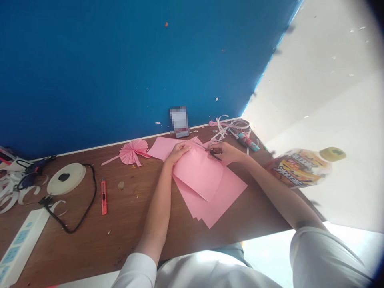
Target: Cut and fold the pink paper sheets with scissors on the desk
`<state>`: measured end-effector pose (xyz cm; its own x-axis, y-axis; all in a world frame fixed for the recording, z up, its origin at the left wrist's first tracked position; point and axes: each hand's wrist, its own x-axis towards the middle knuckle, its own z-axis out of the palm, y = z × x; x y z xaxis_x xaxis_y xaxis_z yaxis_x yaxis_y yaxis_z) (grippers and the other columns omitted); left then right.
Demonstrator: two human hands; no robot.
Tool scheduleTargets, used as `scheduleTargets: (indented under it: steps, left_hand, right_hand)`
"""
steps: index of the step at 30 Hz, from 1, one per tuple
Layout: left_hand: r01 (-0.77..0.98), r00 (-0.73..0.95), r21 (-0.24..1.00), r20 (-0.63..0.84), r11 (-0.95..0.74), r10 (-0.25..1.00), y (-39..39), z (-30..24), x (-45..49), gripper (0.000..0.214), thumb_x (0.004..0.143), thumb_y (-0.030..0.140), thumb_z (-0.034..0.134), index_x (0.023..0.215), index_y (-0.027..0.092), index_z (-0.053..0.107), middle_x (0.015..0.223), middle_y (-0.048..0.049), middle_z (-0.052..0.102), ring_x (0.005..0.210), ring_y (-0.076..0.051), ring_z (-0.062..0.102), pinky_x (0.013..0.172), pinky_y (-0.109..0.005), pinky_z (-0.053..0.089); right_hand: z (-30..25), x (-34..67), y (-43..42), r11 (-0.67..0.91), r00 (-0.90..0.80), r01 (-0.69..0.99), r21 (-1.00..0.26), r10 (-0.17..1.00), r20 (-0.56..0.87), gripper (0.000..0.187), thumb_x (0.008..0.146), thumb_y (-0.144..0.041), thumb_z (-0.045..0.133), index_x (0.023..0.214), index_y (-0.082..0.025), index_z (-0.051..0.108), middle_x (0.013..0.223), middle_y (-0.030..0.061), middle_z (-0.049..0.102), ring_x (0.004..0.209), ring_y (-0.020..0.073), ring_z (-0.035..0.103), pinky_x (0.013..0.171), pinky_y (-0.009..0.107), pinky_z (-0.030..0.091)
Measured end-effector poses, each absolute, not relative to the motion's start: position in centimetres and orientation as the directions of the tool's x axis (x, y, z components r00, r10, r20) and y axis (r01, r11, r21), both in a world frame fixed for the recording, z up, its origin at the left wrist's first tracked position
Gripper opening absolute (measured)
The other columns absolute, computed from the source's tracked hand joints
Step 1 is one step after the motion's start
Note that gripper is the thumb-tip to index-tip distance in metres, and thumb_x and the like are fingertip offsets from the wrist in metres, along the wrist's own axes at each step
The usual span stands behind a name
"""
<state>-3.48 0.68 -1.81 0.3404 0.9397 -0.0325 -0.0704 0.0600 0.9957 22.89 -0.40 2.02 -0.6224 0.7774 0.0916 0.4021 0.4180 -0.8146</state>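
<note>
A pink paper sheet lies lifted over a stack of pink sheets on the brown table. My left hand pinches the sheet's far left edge, fingers closed on it. My right hand grips dark-handled scissors, whose blades point left into the sheet's far edge. Both forearms reach out from white sleeves at the bottom.
A pink folded paper fan lies left of the sheets. An orange utility knife, a white round device with a black cord, a power strip, white paper strips, glue tubes and a bottle surround the work area.
</note>
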Motion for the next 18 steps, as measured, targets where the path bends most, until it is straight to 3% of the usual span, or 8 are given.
scheduleTargets:
  steps: [5,18]
  left_hand:
    - [-0.057,0.332,0.996,-0.049,0.072,0.942,0.66,-1.71,-3.49,0.031,0.073,0.038,0.070,0.091,0.013,0.065,0.086,-0.0040,0.066,0.074,-0.013,0.058,0.067,-0.023,0.046]
    - [-0.067,0.333,0.996,-0.039,0.065,0.942,0.51,-1.77,-3.47,0.031,0.072,0.040,0.069,0.088,0.014,0.063,0.085,-0.0050,0.066,0.073,-0.014,0.060,0.068,-0.025,0.047]
  right_hand:
    - [2.18,22.91,-0.57,0.458,-0.659,0.451,-0.766,0.750,0.060,0.034,0.080,-0.044,0.058,0.099,-0.018,0.070,0.068,0.0005,0.054,0.057,0.0108,0.042,0.054,0.025,0.035]
    - [2.14,22.87,-0.59,0.527,-0.687,0.434,-0.731,0.718,0.110,0.034,0.082,-0.044,0.056,0.098,-0.017,0.070,0.065,-0.0003,0.053,0.058,0.0103,0.040,0.056,0.025,0.033]
